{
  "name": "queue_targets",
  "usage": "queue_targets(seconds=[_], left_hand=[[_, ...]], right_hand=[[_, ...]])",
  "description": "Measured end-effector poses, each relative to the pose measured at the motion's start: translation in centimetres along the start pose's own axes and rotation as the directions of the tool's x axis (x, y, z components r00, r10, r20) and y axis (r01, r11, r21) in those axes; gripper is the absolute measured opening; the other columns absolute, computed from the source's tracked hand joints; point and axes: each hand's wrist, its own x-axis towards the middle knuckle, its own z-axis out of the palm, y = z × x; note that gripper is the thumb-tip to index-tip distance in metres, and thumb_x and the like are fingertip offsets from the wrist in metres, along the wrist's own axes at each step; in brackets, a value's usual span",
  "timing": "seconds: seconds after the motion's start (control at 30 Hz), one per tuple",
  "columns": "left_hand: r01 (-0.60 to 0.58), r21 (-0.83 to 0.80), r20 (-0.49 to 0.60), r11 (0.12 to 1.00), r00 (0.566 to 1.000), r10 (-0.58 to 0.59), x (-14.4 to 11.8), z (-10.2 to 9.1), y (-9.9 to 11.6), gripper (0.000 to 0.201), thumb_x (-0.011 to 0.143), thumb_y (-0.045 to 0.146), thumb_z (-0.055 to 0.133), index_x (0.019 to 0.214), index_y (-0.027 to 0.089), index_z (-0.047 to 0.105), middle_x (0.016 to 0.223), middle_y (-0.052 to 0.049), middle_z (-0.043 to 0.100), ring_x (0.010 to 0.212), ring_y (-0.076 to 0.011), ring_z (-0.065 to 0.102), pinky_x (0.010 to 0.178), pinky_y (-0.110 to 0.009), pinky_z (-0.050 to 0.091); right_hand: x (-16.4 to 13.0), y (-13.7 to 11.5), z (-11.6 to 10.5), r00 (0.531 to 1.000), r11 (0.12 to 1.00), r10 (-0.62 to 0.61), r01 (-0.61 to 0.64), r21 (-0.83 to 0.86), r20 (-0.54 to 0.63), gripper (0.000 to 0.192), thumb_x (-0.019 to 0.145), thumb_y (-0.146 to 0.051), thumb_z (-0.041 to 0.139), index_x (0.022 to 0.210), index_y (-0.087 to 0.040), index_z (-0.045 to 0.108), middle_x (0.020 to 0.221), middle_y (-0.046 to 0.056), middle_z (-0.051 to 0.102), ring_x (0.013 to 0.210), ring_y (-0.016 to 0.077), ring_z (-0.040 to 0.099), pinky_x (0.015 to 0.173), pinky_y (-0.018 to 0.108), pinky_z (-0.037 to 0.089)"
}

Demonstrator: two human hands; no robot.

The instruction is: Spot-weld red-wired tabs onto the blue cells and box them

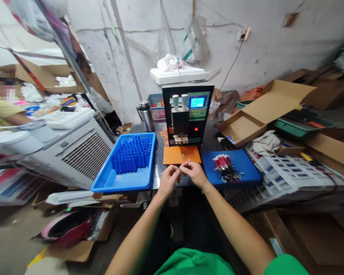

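Note:
My left hand point(170, 178) and my right hand point(193, 172) meet at the fingertips, just in front of an orange plate point(176, 155). Both are closed in a pinch; whatever lies between the fingers is too small to make out. Behind the plate stands a black benchtop machine point(180, 121) with a lit blue display point(197, 102) and two greenish-capped posts. To the left, a blue tray point(126, 183) holds many upright blue cylinders point(130, 154). A bundle of short red and black wires point(226, 168) lies right of my hands on a blue pad point(248, 170).
A steel flask point(146, 116) stands behind the tray. Open cardboard boxes point(243, 128) and a white plastic crate point(271, 175) crowd the right side. A grey air cooler point(83, 152) stands left, with another person point(2, 110) beyond it. A white foam tray point(177, 75) tops the machine.

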Motion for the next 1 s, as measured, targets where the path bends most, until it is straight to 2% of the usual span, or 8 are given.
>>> queue_targets(seconds=[0.17, 0.27, 0.37, 0.47, 0.57, 0.67, 0.8, 1.0], left_hand=[[-0.054, 0.189, -0.03, 0.981, 0.998, 0.061, -1.3, -1.6, 0.4, 0.024, 0.087, 0.039, 0.06, 0.079, 0.017, 0.06, 0.068, 0.0, 0.062, 0.062, -0.0131, 0.058, 0.061, -0.024, 0.045], [-0.087, 0.378, -0.212, 0.922, 0.961, 0.178, -0.6, -5.3, 0.6, 0.018, 0.088, 0.035, 0.059, 0.086, 0.017, 0.065, 0.078, -0.002, 0.066, 0.072, -0.0154, 0.061, 0.069, -0.026, 0.048], [0.013, 0.607, -0.35, 0.795, 0.902, 0.253, 1.3, -10.2, 0.1, 0.017, 0.085, 0.022, 0.059, 0.099, 0.018, 0.068, 0.087, -0.004, 0.068, 0.079, -0.0182, 0.064, 0.079, -0.03, 0.049], [0.121, 0.779, -0.289, 0.616, 0.94, 0.181, 3.1, -13.6, -1.0, 0.044, 0.078, 0.01, 0.06, 0.121, 0.021, 0.065, 0.096, -0.007, 0.068, 0.081, -0.0202, 0.064, 0.083, -0.033, 0.05], [0.121, 0.847, -0.203, 0.517, 0.974, 0.104, 4.1, -14.5, -2.0, 0.055, 0.075, 0.006, 0.059, 0.128, 0.022, 0.062, 0.099, -0.008, 0.067, 0.08, -0.0201, 0.064, 0.08, -0.031, 0.05], [0.114, 0.839, -0.197, 0.532, 0.975, 0.102, 4.3, -14.1, -2.4, 0.047, 0.076, 0.006, 0.057, 0.12, 0.022, 0.062, 0.094, -0.006, 0.067, 0.082, -0.0195, 0.064, 0.079, -0.029, 0.05], [0.118, 0.755, -0.236, 0.645, 0.967, 0.1, 4.0, -14.1, -2.5, 0.026, 0.077, 0.012, 0.057, 0.1, 0.023, 0.06, 0.09, -0.002, 0.067, 0.082, -0.0181, 0.064, 0.08, -0.029, 0.048], [0.148, 0.614, -0.252, 0.776, 0.968, 0.014, 4.0, -15.0, -2.0, 0.027, 0.073, 0.023, 0.06, 0.098, 0.018, 0.064, 0.089, -0.005, 0.069, 0.082, -0.0203, 0.064, 0.082, -0.034, 0.051]], right_hand=[[-0.8, 0.2, 0.1, 1.0, 0.997, -0.003, 0.002, -0.082, -0.008, 0.024, 0.071, -0.041, 0.075, 0.07, -0.018, 0.069, 0.062, 0.0, 0.062, 0.059, 0.0139, 0.055, 0.061, 0.028, 0.045], [-1.0, 1.0, -0.4, 0.997, 0.998, -0.002, -0.003, -0.056, -0.077, 0.025, 0.07, -0.042, 0.075, 0.069, -0.018, 0.069, 0.061, 0.001, 0.062, 0.058, 0.0147, 0.056, 0.06, 0.028, 0.045], [-1.3, 1.8, -0.9, 0.992, 1.0, 0.022, -0.024, -0.013, -0.124, 0.025, 0.069, -0.042, 0.075, 0.068, -0.018, 0.068, 0.059, 0.001, 0.061, 0.056, 0.0144, 0.054, 0.057, 0.028, 0.044], [-1.7, 2.4, -1.1, 0.99, 0.999, 0.046, -0.046, 0.003, -0.135, 0.024, 0.069, -0.041, 0.075, 0.068, -0.018, 0.068, 0.059, 0.0, 0.061, 0.055, 0.0144, 0.054, 0.057, 0.028, 0.045], [-2.0, 2.8, -1.0, 0.99, 0.998, 0.064, -0.064, 0.001, -0.128, 0.024, 0.069, -0.042, 0.075, 0.068, -0.018, 0.068, 0.059, 0.001, 0.061, 0.056, 0.0148, 0.055, 0.057, 0.028, 0.046], [-2.2, 3.0, -1.0, 0.99, 0.997, 0.076, -0.077, -0.003, -0.122, 0.025, 0.069, -0.042, 0.074, 0.068, -0.018, 0.068, 0.059, 0.001, 0.062, 0.056, 0.0149, 0.055, 0.057, 0.028, 0.046], [-2.0, 3.4, -1.4, 0.987, 0.996, 0.091, -0.089, 0.019, -0.132, 0.024, 0.069, -0.042, 0.074, 0.068, -0.018, 0.068, 0.06, 0.001, 0.062, 0.056, 0.0147, 0.056, 0.056, 0.027, 0.046], [-1.9, 3.5, -1.4, 0.982, 0.992, 0.116, -0.107, 0.064, -0.15, 0.023, 0.068, -0.04, 0.074, 0.068, -0.018, 0.067, 0.056, 0.0, 0.061, 0.052, 0.0133, 0.054, 0.054, 0.026, 0.044]])
